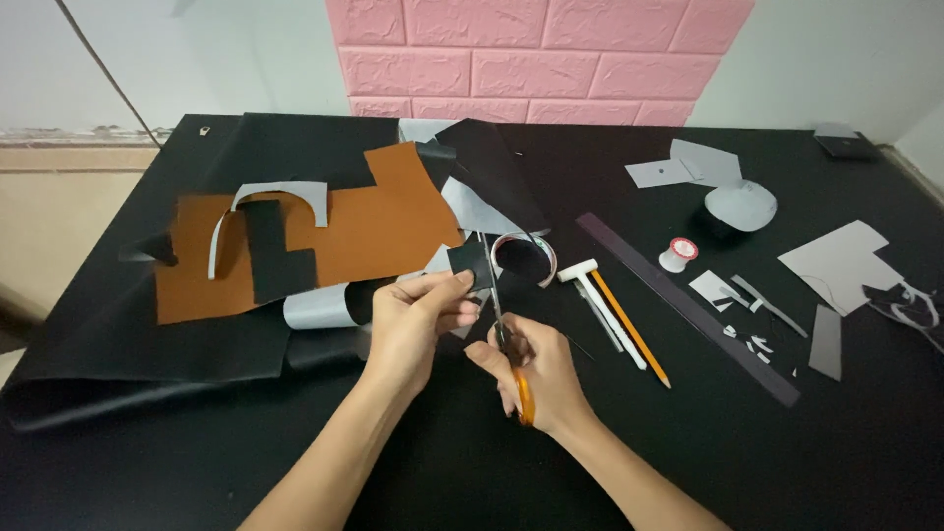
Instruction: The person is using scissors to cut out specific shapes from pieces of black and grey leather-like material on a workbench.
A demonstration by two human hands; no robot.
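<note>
A small black piece (471, 264) of leather-like sheet is being trimmed with orange-handled scissors (501, 334), and the work is judged to be under way rather than near its end. The piece is already cut free of the larger sheets, but the scissor blades are set against its right edge, so the cut in hand appears unfinished. How many more edges remain cannot be told. Scraps already cut lie about: small grey offcuts (739, 295) at three o'clock from the hands and a curved grey strip (270, 202) at ten o'clock, on the brown sheet (364, 236). The small piece is held just above the centre of the black table (197, 462), at twelve o'clock from the left hand (418, 317), whose thumb and fingers are pinched shut on its lower edge. The right hand (536, 379) is closed through the scissor handles, with the blades pointing away toward twelve o'clock. Whether the blades are parted or together cannot be made out. The piece is seen as roughly square, matt black, flat and stiff enough to stand upright in the pinch, with clean edges. At two o'clock from the hands a white-headed mallet (590, 285), a pencil (631, 329), a dark ruler (688, 310) and a spool of thread (678, 253) are laid.
</note>
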